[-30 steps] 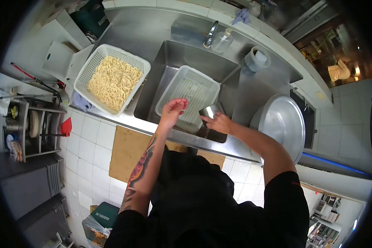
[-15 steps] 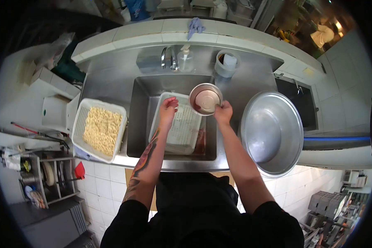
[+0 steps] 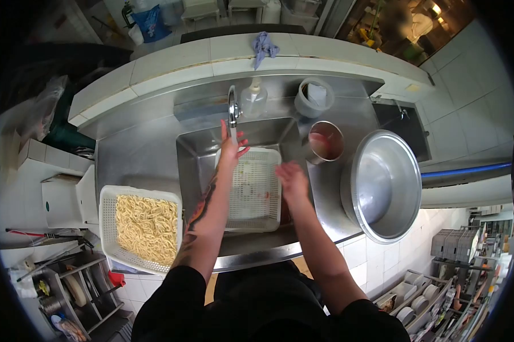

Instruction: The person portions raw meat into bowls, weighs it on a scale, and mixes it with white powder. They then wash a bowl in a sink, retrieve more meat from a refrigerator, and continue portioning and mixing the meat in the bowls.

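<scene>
Toward the tabletop's [image 3: 332,199] right edge, the steel pot [image 3: 325,149] now stands released, leaving right hand [image 3: 293,179] empty; left hand [image 3: 230,149] spreads beneath the faucet [image 3: 232,105].

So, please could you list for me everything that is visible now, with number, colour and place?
Sink: one, grey, centre
Faucet: one, silver, behind sink
Pump bottle: one, clear, right of faucet
Tub: one, whitish, counter's back right
Metal cup: one, silver, right of sink
Basin: one, silver, far right
Sink basket: one, white, in sink
Noodle basket: one, white, left
Noodles: one heap, pale yellow, in noodle basket
Cloth: one, bluish, tiled ledge
Bag: one, blue, beyond ledge
Shelf items: too small to count
Left hand: one, bare, by faucet
Right hand: one, bare, by sink basket
</scene>
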Action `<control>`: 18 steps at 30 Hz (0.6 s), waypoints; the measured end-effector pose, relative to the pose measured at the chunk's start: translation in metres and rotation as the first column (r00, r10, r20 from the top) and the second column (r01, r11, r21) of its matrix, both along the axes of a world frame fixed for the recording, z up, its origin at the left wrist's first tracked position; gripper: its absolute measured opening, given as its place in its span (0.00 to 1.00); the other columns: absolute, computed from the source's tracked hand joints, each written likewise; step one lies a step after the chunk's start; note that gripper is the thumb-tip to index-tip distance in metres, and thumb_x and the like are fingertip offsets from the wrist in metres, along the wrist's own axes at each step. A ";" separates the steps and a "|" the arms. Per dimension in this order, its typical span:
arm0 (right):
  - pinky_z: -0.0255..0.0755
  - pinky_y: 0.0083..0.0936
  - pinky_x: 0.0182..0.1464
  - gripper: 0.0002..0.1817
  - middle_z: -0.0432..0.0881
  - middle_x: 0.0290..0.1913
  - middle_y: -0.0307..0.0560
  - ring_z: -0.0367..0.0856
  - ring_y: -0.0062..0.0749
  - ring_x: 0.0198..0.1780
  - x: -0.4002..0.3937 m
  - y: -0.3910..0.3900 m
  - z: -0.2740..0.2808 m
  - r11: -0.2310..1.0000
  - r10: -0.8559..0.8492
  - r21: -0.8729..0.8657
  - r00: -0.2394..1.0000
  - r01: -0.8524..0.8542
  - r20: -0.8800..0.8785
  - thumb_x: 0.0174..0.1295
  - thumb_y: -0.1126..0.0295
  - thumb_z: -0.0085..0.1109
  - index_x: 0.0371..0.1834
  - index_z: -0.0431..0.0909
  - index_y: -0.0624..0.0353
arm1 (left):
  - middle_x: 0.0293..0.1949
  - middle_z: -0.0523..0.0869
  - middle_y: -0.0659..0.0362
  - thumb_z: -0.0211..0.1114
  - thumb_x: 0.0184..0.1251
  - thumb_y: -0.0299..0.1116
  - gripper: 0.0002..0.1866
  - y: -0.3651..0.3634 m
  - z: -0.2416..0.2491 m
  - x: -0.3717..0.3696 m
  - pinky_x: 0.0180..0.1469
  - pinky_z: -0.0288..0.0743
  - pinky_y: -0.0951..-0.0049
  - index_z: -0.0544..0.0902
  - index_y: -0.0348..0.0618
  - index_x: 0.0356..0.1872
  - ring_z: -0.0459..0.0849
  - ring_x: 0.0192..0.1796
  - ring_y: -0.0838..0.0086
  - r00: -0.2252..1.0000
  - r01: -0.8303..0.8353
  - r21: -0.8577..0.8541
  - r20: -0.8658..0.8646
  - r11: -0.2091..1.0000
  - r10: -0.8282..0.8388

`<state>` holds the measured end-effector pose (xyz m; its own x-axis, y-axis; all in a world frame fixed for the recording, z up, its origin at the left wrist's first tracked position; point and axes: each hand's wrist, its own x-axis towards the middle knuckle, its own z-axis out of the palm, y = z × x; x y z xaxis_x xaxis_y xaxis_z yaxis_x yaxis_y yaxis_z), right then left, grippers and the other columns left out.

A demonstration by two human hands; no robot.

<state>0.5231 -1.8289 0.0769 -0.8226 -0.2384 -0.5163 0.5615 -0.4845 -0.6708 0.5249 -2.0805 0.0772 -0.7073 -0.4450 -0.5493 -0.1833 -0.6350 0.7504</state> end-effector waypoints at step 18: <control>0.78 0.42 0.56 0.19 0.88 0.42 0.62 0.85 0.60 0.51 -0.014 -0.164 0.017 0.597 0.556 0.792 0.776 -0.125 -0.297 0.69 0.56 0.55 0.41 0.87 0.62 | 0.48 0.88 0.58 0.55 0.81 0.45 0.18 0.037 0.006 0.044 0.45 0.80 0.68 0.82 0.41 0.54 0.87 0.47 0.66 0.977 -0.064 -0.069 -0.207 0.996 0.049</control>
